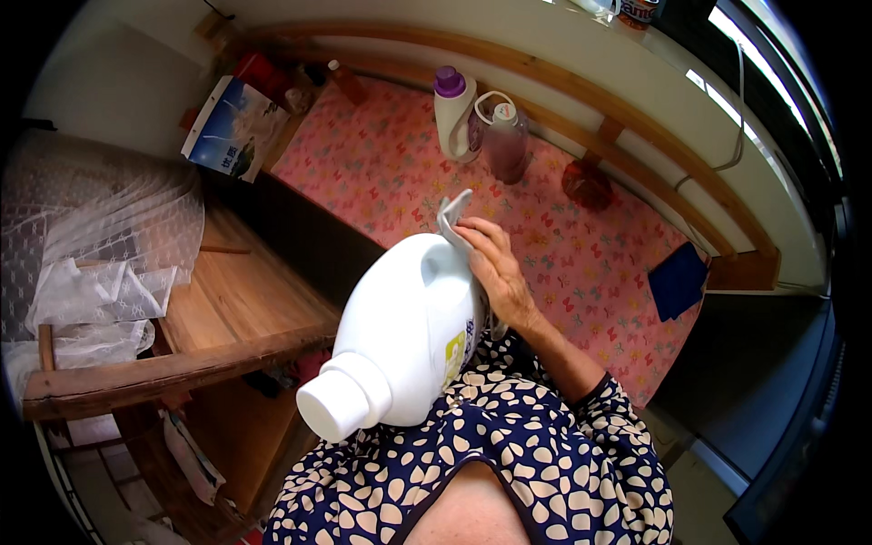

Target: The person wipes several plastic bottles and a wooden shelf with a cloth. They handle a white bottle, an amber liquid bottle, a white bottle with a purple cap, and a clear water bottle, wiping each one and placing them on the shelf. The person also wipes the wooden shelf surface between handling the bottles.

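A large white plastic jug point(404, 331) with a white cap lies tilted against my chest, cap toward the lower left. My right hand point(495, 268) presses a grey cloth point(451, 216) against the jug's upper side near its handle. My left hand is hidden; I cannot see what supports the jug from below. On the pink patterned surface point(581, 263) beyond stand a white bottle with a purple cap point(452, 113) and a pinkish translucent bottle point(505, 141).
A dark blue cloth point(678, 280) lies at the right of the pink surface, by a wooden rail point(636, 127). At the left are a wooden bench point(236, 300), white netting point(100, 236) and a blue-and-white bag point(232, 127). A reddish round object point(586, 184) lies near the rail.
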